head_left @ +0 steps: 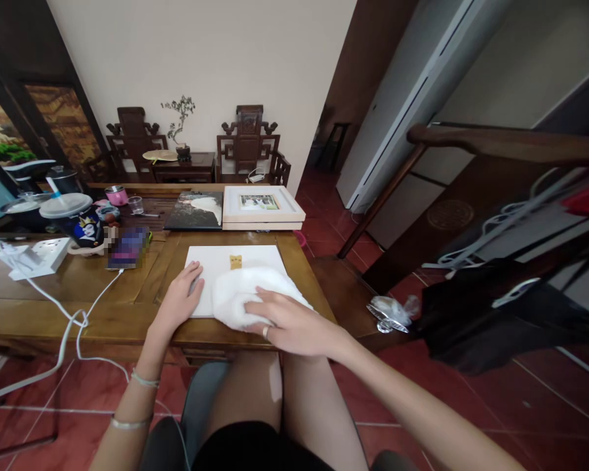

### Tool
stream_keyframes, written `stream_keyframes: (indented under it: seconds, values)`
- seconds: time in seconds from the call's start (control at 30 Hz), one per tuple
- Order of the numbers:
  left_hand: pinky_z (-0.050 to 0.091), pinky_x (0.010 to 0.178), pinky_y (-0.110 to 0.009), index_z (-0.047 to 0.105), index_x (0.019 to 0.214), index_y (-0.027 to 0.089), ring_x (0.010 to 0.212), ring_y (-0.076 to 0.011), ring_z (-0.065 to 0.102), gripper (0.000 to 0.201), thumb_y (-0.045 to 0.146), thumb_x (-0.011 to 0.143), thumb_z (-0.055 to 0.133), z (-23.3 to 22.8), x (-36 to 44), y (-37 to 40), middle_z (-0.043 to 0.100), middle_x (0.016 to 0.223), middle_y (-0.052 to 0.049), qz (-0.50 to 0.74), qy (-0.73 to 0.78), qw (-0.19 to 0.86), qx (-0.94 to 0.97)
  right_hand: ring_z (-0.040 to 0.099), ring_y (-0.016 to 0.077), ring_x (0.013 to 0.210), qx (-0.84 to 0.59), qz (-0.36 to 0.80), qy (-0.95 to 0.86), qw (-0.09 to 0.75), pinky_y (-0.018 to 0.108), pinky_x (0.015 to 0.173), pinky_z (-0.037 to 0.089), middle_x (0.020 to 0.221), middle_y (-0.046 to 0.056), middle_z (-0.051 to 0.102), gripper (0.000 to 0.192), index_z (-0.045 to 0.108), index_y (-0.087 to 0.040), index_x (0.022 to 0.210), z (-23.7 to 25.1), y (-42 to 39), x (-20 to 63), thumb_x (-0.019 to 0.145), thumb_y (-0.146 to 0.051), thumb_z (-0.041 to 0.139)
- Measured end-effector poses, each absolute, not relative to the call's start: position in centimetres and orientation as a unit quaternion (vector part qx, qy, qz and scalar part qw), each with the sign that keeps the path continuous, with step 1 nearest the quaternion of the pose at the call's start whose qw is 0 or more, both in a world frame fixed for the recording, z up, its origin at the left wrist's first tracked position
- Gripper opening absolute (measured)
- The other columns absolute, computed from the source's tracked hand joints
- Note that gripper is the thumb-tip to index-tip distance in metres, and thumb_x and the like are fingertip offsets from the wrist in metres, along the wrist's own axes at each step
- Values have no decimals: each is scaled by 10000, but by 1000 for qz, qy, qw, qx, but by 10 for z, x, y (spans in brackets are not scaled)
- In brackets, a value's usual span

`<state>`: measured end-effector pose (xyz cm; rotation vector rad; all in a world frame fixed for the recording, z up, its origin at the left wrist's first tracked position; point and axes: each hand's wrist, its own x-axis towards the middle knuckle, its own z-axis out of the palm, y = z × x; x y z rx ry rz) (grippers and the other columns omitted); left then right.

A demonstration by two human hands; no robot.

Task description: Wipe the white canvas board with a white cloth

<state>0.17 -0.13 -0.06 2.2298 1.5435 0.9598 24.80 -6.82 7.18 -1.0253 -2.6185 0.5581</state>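
A flat white board (203, 258) lies at the table's front edge, with a small yellow-brown tag (235, 262) on its upper middle. My left hand (182, 296) rests on the board's left side, its fingers stretched out and grasping nothing. Over the lower right part of the board is a bunched, fluffy white cloth (238, 286). My right hand (289, 320), wearing a ring, grips this cloth from above and presses it against the board. The fingertips sink partly into the folds, and the cloth hides that part of the board.
Behind the board stand stacked white frames (265, 208) and a dark picture (195, 210). To the left are a phone (127, 248) on a white cable, a power strip (40, 257) and lidded cups (66, 206). A wooden chair (422, 216) stands right.
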Motion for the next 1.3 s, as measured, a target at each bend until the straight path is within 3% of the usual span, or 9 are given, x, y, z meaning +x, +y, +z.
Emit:
stream_keyframes:
  seconds: [0.1, 0.33, 0.5, 0.67, 0.87, 0.97, 1.07, 1.3]
  values:
    - [289, 1108, -429, 587, 1205, 117, 1298, -243, 424, 458, 386, 883, 404, -1, 1, -1, 499, 1364, -136, 331, 532, 135, 768, 518, 263, 1027, -384, 185, -890, 161, 373, 883, 396, 916, 59, 619, 183, 604, -210, 932, 59, -38, 243, 893, -224, 426]
    - [282, 1113, -412, 577, 1210, 62, 1301, -242, 420, 481, 368, 889, 390, 0, 1, -1, 496, 1356, -175, 323, 532, 135, 771, 535, 247, 912, -419, 116, -877, 205, 360, 845, 394, 926, 75, 639, 218, 592, -187, 944, 45, 28, 220, 888, -199, 382]
    - [293, 1108, -414, 582, 1207, 76, 1292, -243, 432, 469, 360, 893, 381, -2, 1, 0, 505, 1351, -163, 336, 528, 133, 768, 496, 291, 1096, -380, 30, -904, 191, 465, 982, 314, 1022, 166, 625, 254, 597, -119, 996, 41, 8, 205, 798, -96, 438]
    - [285, 1116, -410, 588, 1204, 115, 1297, -236, 425, 437, 332, 895, 369, -2, 2, 0, 511, 1354, -128, 333, 525, 134, 772, 455, 281, 1194, -328, 61, -925, 183, 466, 1036, 308, 1034, 164, 625, 209, 606, -139, 938, 43, -49, 211, 789, -110, 463]
    - [289, 1114, -413, 575, 1213, 74, 1307, -238, 412, 452, 320, 896, 367, 0, 2, -1, 498, 1360, -156, 328, 526, 140, 772, 530, 243, 1079, -279, 151, -934, 163, 397, 977, 375, 1037, 109, 607, 108, 574, -191, 799, 62, -90, 226, 744, -114, 523]
    - [293, 1110, -421, 578, 1209, 70, 1304, -239, 415, 450, 308, 895, 360, -2, 1, 0, 498, 1359, -158, 325, 528, 135, 773, 557, 218, 892, -288, 163, -931, 155, 333, 807, 430, 883, 70, 596, 93, 570, -192, 798, 65, -79, 229, 798, -140, 493]
    - [292, 1110, -419, 582, 1204, 74, 1300, -238, 420, 451, 300, 892, 348, -3, 1, 0, 502, 1357, -152, 322, 526, 126, 777, 524, 180, 745, -324, 168, -917, 159, 268, 681, 390, 789, 39, 572, 149, 572, -192, 819, 63, -55, 231, 881, -209, 439]
    - [296, 1102, -408, 523, 1272, 77, 1288, -251, 435, 493, 366, 902, 370, -2, 2, -1, 500, 1355, -169, 341, 537, 141, 759, 548, 226, 841, -424, 115, -879, 186, 294, 740, 379, 884, 70, 626, 217, 587, -183, 1007, 48, 16, 217, 901, -224, 402]
